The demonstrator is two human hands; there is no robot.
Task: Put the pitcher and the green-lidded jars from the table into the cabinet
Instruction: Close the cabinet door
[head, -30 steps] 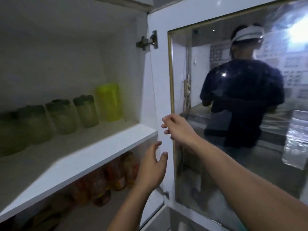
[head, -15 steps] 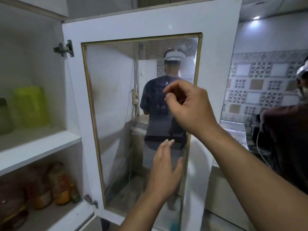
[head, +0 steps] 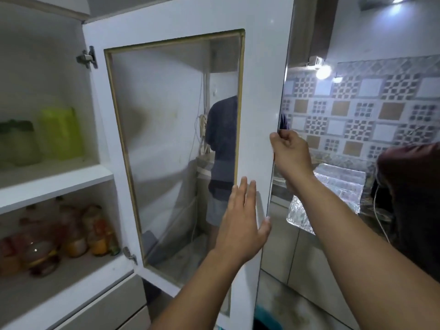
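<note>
both hands (head: 291, 154) (head: 240, 220) on the cabinet door (head: 258, 96), right gripping its edge.

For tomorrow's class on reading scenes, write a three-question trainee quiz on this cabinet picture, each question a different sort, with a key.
1. True or false: the cabinet door stands open.
2. Which hand grips the door's free edge? A) left hand B) right hand
3. Fill in: the yellow-green pitcher stands on the ____ shelf.

Key: 1 true. 2 B; the left hand is spread flat by the frame. 3 upper, beside a green-lidded jar.
</note>
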